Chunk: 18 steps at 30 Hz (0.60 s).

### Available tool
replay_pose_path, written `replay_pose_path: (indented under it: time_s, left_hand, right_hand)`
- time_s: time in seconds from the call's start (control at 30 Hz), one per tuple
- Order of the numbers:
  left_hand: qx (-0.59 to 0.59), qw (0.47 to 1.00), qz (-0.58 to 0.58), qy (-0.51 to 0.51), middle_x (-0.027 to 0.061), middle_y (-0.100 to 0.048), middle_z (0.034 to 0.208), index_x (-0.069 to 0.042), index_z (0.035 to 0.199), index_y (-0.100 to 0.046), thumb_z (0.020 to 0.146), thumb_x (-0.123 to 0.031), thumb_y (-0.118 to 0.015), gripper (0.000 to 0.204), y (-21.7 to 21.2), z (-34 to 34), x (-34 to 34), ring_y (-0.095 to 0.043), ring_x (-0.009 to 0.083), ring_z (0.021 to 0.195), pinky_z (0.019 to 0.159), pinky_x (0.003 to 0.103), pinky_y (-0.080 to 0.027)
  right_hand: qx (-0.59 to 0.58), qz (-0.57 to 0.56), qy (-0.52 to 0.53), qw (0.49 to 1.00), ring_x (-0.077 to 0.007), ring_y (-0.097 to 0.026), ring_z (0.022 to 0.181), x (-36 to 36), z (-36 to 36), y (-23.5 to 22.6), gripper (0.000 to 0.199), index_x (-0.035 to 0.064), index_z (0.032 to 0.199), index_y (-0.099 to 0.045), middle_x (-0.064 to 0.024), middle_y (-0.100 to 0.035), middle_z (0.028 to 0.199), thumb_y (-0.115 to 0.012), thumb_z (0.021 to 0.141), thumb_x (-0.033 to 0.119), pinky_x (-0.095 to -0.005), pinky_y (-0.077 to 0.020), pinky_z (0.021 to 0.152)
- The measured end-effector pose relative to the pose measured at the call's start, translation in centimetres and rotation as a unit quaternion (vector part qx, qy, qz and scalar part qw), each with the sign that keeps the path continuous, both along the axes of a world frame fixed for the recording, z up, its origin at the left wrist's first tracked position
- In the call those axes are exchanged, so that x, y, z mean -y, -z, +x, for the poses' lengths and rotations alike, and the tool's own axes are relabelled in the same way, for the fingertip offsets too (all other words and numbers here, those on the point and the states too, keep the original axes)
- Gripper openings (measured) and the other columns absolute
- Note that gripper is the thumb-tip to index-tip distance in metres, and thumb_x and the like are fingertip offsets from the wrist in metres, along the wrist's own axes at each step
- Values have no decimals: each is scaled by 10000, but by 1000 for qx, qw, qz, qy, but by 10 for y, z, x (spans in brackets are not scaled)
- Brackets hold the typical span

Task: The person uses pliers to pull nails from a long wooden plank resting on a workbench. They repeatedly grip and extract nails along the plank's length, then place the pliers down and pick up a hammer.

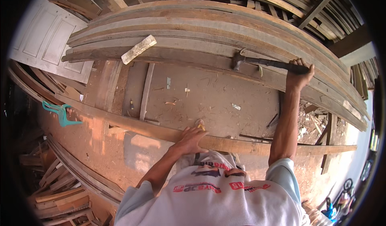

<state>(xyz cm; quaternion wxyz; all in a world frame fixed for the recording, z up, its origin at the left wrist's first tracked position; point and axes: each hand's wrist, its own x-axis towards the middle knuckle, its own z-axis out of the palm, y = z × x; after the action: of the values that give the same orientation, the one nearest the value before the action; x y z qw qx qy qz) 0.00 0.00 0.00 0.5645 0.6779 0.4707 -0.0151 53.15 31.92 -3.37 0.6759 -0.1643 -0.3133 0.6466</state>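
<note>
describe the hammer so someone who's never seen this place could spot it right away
Start at the big stack of long grey planks curving across the top of the view. On its lower right part lies the hammer, its dark handle held by the right hand reaching up from below. It is the only metal-headed tool there; the pale wood block further left is short, loose and untouched.

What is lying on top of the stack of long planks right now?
On the plank stack lie a short pale wood block and the hammer, whose handle the right hand grips. Whatever lies between or beneath the planks is covered.
</note>
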Motion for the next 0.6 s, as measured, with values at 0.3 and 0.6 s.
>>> replay_pose_path:
  time_s: [0.3,0.6]
  left_hand:
    - [-50,837,412,-356,216,-614,1433,-12,1443,-583,938,-210,-795,582,44,-224,-274,-569,372,1352,1170,471,-427]
    - [-311,770,468,-303,268,-556,1516,37,1523,-496,1006,-468,-673,744,103,-415,-461,-543,433,1388,1158,532,-432]
  right_hand:
    - [444,-342,203,803,-207,-720,672,-52,-138,-57,611,4,944,-687,-107,-713,820,-674,999,612,-327,-538,563]
    - [229,102,95,963,-108,-693,709,92,-326,-290,488,-7,929,-698,-37,-700,789,-834,938,462,-264,-535,595]
